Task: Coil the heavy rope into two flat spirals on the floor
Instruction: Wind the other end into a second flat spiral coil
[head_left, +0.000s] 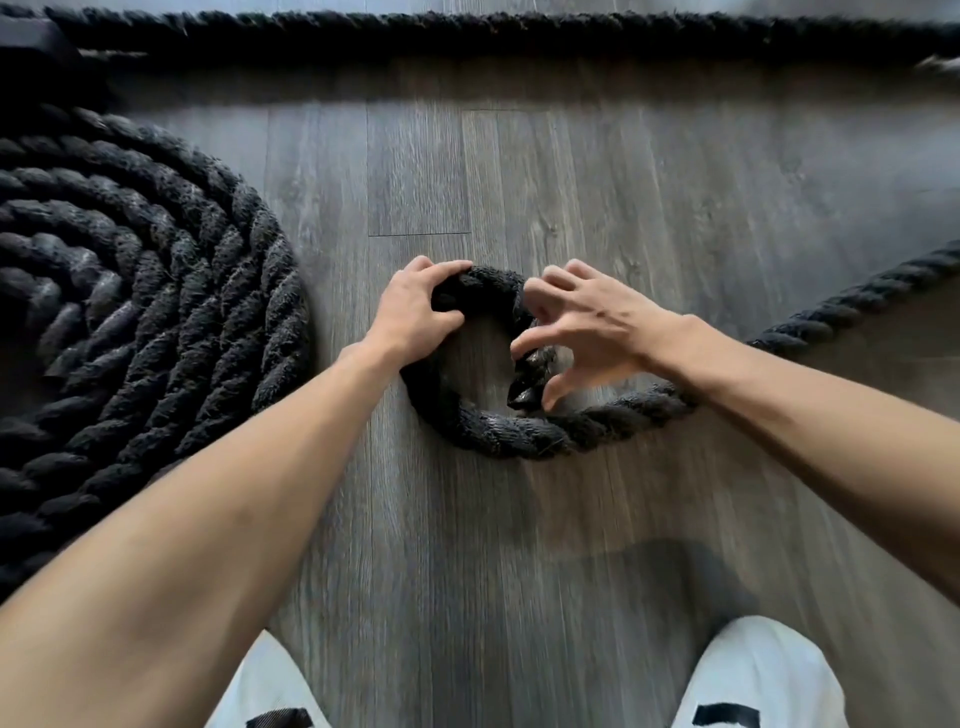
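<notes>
A thick black twisted rope lies on the grey wood floor. A flat spiral (130, 312) of several turns fills the left side. In the middle, the rope's end bends into one small ring (488, 431). My left hand (415, 312) grips the ring's upper left arc. My right hand (587, 322) curls over the ring's right side, thumb and fingers around the glossy taped rope tip (530, 379). From the ring the rope runs under my right forearm and off to the right edge (857, 306).
A straight run of the same rope (519, 31) crosses the far side of the floor from left to right. My two white shoes (763, 680) stand at the bottom edge. Bare floor planks (467, 545) lie between the shoes and the ring.
</notes>
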